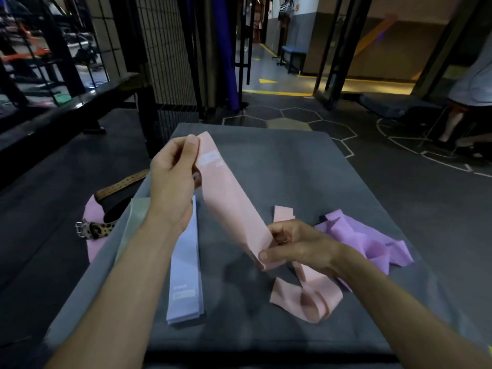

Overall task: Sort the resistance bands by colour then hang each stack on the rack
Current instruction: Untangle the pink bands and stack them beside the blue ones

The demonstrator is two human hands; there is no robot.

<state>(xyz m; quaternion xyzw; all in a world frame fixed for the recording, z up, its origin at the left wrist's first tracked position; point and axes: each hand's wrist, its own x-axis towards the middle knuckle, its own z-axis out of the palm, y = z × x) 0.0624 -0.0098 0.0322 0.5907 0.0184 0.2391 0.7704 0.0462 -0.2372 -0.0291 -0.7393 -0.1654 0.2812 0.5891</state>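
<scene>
A pale pink band (229,198) is stretched flat between both hands above the grey padded bench (306,166). My left hand (173,179) pinches its far end; my right hand (295,243) pinches its near end. More pink bands (306,296) lie loose under my right wrist. A neat stack of light blue bands (186,275) lies lengthwise below my left forearm. A pale green band (133,222) lies along the bench's left edge. Crumpled purple bands (367,235) sit at the right.
On the floor to the left lie a pink band (93,243), a leopard-print belt (93,229) and a tan leather belt (122,182). A wire grid panel (165,49) stands behind the bench. A person's legs (452,123) are at the far right.
</scene>
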